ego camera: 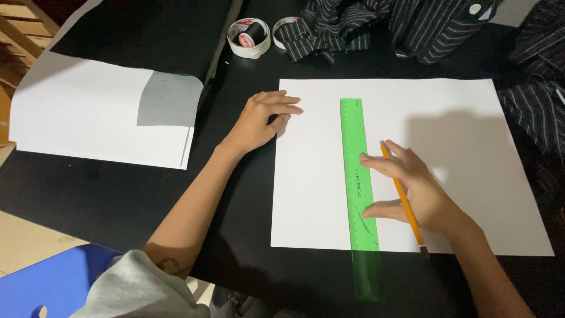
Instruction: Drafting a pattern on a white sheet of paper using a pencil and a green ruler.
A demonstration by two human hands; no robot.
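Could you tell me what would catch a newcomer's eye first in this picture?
A bright green ruler lies lengthwise down a large white sheet on the black table. The right hand presses on it while holding a yellow pencil; the left hand rests at the sheet's left edge.

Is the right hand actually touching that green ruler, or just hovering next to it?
Touching. The head view shows the right hand with fingertips and thumb pressed on the green ruler, no gap, while a yellow pencil lies in the same hand.
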